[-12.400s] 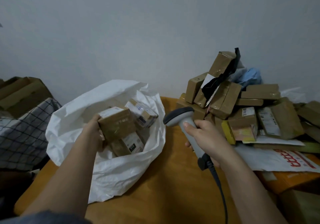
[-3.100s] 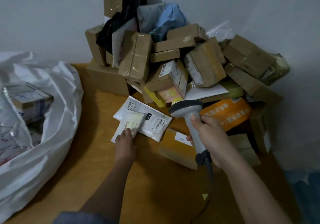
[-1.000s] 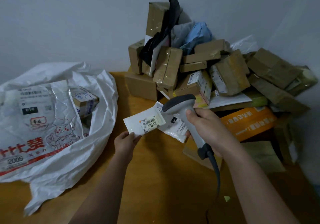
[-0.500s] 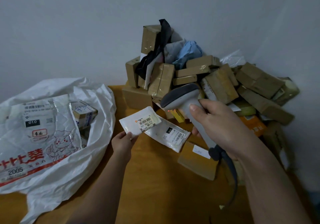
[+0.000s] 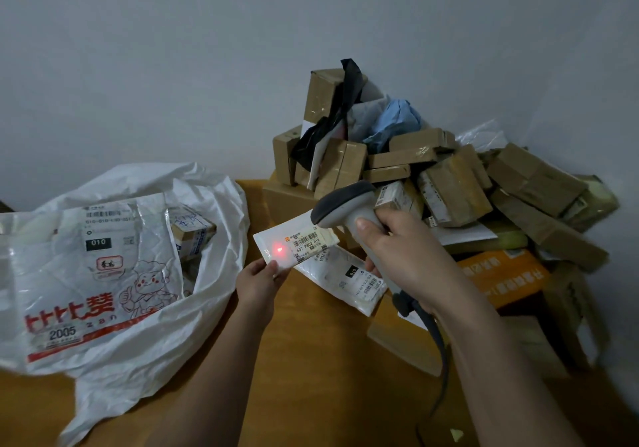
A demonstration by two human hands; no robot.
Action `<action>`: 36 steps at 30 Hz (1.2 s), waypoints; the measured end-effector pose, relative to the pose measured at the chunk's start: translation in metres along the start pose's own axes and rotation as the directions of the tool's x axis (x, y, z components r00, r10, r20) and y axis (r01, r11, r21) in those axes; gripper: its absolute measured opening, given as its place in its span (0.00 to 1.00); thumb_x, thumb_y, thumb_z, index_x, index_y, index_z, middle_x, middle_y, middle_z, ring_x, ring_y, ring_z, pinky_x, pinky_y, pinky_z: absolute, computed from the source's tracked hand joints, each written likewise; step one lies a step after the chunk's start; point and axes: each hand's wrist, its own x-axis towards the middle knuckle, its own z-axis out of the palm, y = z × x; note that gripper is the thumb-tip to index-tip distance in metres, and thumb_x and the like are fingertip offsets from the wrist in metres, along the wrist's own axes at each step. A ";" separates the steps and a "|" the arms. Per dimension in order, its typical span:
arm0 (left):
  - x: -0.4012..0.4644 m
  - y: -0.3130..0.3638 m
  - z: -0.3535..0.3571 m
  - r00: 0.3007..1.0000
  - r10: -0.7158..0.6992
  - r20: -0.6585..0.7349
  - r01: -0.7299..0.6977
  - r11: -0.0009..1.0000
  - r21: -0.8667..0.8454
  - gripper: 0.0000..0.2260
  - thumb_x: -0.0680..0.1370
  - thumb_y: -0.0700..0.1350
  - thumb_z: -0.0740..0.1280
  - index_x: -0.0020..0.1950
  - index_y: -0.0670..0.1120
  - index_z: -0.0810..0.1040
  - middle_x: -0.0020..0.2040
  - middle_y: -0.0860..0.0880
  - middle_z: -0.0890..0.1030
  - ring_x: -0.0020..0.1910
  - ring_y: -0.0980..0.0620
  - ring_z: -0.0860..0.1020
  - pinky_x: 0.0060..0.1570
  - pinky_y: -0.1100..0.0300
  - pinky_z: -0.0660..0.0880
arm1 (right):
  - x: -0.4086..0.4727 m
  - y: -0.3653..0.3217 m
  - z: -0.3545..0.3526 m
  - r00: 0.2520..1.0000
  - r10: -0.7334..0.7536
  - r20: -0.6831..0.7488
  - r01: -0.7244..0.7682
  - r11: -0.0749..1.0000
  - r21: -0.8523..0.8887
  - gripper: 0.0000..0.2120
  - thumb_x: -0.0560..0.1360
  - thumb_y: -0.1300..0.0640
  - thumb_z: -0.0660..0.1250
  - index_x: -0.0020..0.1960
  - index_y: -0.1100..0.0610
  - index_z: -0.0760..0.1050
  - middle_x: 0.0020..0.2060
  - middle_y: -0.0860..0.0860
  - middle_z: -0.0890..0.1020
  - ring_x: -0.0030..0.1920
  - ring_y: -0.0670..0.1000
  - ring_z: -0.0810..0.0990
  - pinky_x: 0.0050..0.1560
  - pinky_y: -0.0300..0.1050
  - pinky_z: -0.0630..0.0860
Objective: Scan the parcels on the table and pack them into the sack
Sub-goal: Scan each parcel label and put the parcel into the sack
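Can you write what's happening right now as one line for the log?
step: scanning | left hand: pinches white envelope | right hand: grips scanner | red dot: beside barcode | sack: open

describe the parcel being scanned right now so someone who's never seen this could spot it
Between the white sack on the left and the heap of brown boxes in the corner, find the scanner gripped by the right hand. Just below its head, the left hand pinches a small white envelope: alone lifted off the table, with a red dot on it.

Parcel sorting corner: heaped taped boxes (image 5: pixel 449 183), barcode scanner (image 5: pixel 349 211), sack (image 5: pixel 114 273).
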 end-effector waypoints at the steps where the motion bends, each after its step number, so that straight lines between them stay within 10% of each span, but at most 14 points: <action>1: -0.002 0.001 -0.002 1.000 -0.008 0.005 0.008 1.000 -0.004 0.14 0.81 0.34 0.61 0.66 0.33 0.70 0.61 0.34 0.77 0.55 0.40 0.80 0.47 0.56 0.79 | 0.001 0.000 0.004 1.000 0.000 0.006 0.000 1.000 0.004 0.12 0.82 0.50 0.58 0.49 0.56 0.75 0.37 0.52 0.79 0.38 0.48 0.78 0.43 0.48 0.77; 11: -0.012 0.017 -0.037 0.998 -0.031 -0.056 0.025 0.994 -0.107 0.11 0.81 0.34 0.61 0.64 0.37 0.72 0.51 0.40 0.80 0.43 0.48 0.81 0.35 0.63 0.79 | 0.004 -0.014 0.039 0.997 -0.040 0.073 0.042 0.999 -0.028 0.12 0.82 0.50 0.58 0.50 0.56 0.75 0.41 0.55 0.80 0.41 0.51 0.79 0.45 0.49 0.76; 36: -0.014 0.065 -0.130 0.874 0.164 -0.457 -0.181 0.984 0.008 0.12 0.80 0.33 0.62 0.62 0.37 0.75 0.58 0.41 0.79 0.51 0.45 0.80 0.50 0.58 0.79 | 0.017 -0.053 0.122 0.982 -0.063 0.181 0.055 0.997 0.046 0.13 0.82 0.50 0.57 0.52 0.58 0.75 0.38 0.54 0.81 0.34 0.47 0.80 0.44 0.49 0.78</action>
